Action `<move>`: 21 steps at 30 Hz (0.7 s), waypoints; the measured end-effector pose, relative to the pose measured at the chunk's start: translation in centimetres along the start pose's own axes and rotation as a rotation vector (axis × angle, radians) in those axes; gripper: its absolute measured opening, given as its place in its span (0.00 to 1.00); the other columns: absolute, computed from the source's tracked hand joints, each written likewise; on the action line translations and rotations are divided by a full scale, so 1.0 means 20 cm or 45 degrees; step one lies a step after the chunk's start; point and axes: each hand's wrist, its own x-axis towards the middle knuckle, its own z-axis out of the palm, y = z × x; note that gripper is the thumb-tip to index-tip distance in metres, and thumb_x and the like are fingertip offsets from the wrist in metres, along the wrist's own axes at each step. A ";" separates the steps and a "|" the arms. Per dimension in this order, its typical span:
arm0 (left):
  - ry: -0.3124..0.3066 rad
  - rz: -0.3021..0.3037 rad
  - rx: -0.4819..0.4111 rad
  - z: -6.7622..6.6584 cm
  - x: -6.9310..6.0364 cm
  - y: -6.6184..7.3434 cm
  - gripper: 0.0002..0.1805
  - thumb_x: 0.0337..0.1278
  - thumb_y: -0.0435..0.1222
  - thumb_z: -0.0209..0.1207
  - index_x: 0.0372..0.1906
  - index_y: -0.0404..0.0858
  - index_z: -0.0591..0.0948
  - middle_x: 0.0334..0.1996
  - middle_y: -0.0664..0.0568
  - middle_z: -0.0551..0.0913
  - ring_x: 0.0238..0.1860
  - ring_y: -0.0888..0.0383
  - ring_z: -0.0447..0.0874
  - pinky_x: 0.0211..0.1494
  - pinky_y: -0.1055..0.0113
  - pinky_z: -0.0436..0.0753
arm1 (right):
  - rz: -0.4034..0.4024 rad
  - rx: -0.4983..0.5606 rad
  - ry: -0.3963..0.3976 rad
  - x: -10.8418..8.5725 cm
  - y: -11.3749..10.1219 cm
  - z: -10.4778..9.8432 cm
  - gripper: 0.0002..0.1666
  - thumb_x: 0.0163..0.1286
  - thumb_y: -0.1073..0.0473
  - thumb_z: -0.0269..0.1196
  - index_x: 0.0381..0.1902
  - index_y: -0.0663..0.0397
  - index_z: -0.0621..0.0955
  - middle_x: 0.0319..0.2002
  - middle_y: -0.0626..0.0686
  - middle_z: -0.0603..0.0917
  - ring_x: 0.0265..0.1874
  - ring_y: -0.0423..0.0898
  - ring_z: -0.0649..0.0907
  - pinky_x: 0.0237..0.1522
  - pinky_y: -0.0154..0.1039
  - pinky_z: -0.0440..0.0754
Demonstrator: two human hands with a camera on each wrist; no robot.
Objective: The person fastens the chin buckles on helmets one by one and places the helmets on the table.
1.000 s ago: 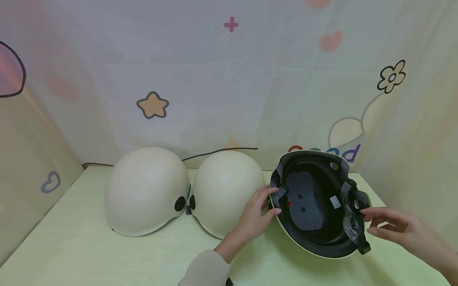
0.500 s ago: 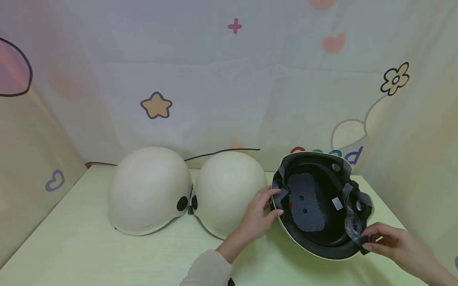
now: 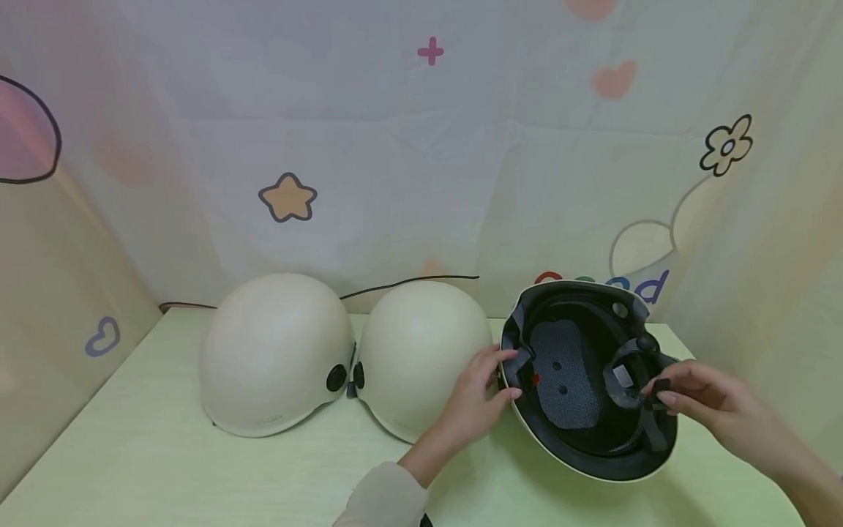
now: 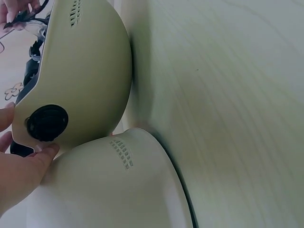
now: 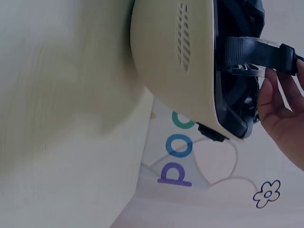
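An upturned cream helmet (image 3: 566, 373) lies at the right of the table, its black padded inside facing me. My left hand (image 3: 470, 402) grips its left rim, thumb and fingers on the edge beside a round black disc (image 4: 47, 122). At the other side, my right hand (image 3: 731, 410) pinches the black buckle end of the chin strap (image 5: 263, 53) between thumb and fingers. The strap is pulled out taut from the helmet's rim in the right wrist view. Part of the buckle is hidden by the fingertips.
Two more cream helmets stand dome up to the left, a middle helmet (image 3: 421, 351) and a left helmet (image 3: 276, 351), close together. The middle one is right beside the held helmet. A printed curtain (image 3: 369, 146) hangs behind the table (image 3: 151, 439), with a thin black cable (image 3: 408, 278) along it.
My right hand came to the strap end at the helmet's lower right, took hold of it and lifted it up and inward over the opening. My left hand has stayed on the rim.
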 end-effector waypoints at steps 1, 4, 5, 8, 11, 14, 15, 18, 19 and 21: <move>0.000 0.005 0.007 0.00 0.00 0.00 0.24 0.56 0.29 0.58 0.59 0.38 0.71 0.64 0.41 0.62 0.62 0.47 0.63 0.57 0.66 0.71 | -0.024 0.024 -0.033 0.01 0.00 0.01 0.15 0.60 0.78 0.56 0.41 0.59 0.76 0.32 0.48 0.81 0.28 0.41 0.80 0.29 0.30 0.78; -0.001 0.020 0.032 0.00 0.00 0.00 0.24 0.56 0.29 0.58 0.59 0.37 0.70 0.64 0.39 0.62 0.62 0.47 0.63 0.57 0.66 0.71 | -0.073 0.160 -0.155 0.03 0.03 0.05 0.16 0.61 0.79 0.53 0.42 0.57 0.74 0.28 0.51 0.80 0.24 0.43 0.77 0.23 0.34 0.75; -0.001 0.021 0.037 0.00 0.00 0.00 0.24 0.56 0.29 0.58 0.59 0.37 0.70 0.64 0.39 0.62 0.62 0.47 0.63 0.57 0.66 0.71 | -0.083 0.220 -0.197 0.03 0.04 0.06 0.16 0.62 0.80 0.52 0.42 0.58 0.73 0.28 0.52 0.80 0.24 0.43 0.77 0.22 0.36 0.75; -0.006 0.025 0.048 -0.01 -0.01 0.01 0.24 0.56 0.29 0.58 0.59 0.36 0.70 0.63 0.38 0.62 0.62 0.47 0.63 0.57 0.66 0.71 | -0.095 0.426 -0.314 0.03 0.07 0.08 0.16 0.64 0.81 0.47 0.44 0.60 0.71 0.35 0.54 0.82 0.25 0.46 0.79 0.24 0.37 0.77; -0.010 0.019 0.046 -0.01 -0.01 0.01 0.24 0.56 0.29 0.58 0.59 0.37 0.70 0.63 0.38 0.62 0.62 0.47 0.63 0.57 0.66 0.71 | -0.097 0.528 -0.351 0.02 0.09 0.10 0.16 0.64 0.81 0.45 0.45 0.62 0.70 0.40 0.56 0.83 0.26 0.48 0.81 0.28 0.37 0.79; -0.003 0.012 0.049 0.00 0.00 0.01 0.24 0.56 0.29 0.58 0.59 0.37 0.70 0.63 0.38 0.62 0.62 0.46 0.63 0.57 0.65 0.71 | -0.053 0.512 -0.349 0.01 0.09 0.10 0.16 0.65 0.80 0.46 0.45 0.60 0.71 0.35 0.55 0.82 0.26 0.49 0.81 0.30 0.37 0.81; 0.001 0.008 0.050 0.00 0.00 0.01 0.24 0.55 0.29 0.59 0.59 0.37 0.70 0.63 0.38 0.62 0.62 0.47 0.63 0.57 0.66 0.71 | -0.032 0.495 -0.343 0.01 0.09 0.10 0.16 0.65 0.80 0.47 0.45 0.59 0.72 0.33 0.54 0.82 0.26 0.48 0.81 0.31 0.37 0.81; 0.010 0.003 0.047 0.00 0.00 0.01 0.24 0.54 0.29 0.59 0.59 0.37 0.71 0.62 0.38 0.62 0.61 0.46 0.64 0.56 0.67 0.71 | 0.039 0.459 -0.333 0.00 0.10 0.10 0.16 0.65 0.78 0.49 0.45 0.57 0.73 0.32 0.52 0.81 0.26 0.47 0.80 0.32 0.39 0.82; 0.010 0.000 0.042 0.00 0.00 0.02 0.25 0.54 0.29 0.60 0.58 0.37 0.71 0.62 0.38 0.62 0.61 0.46 0.65 0.56 0.67 0.71 | 0.050 0.450 -0.328 0.00 0.10 0.10 0.16 0.65 0.77 0.49 0.46 0.56 0.73 0.33 0.51 0.81 0.26 0.47 0.80 0.31 0.39 0.82; 0.013 -0.004 0.031 0.00 0.00 0.02 0.25 0.53 0.29 0.60 0.58 0.37 0.71 0.62 0.38 0.62 0.60 0.47 0.65 0.56 0.67 0.71 | 0.063 0.425 -0.310 -0.01 0.10 0.10 0.18 0.65 0.77 0.50 0.48 0.56 0.74 0.36 0.48 0.80 0.27 0.46 0.80 0.31 0.39 0.82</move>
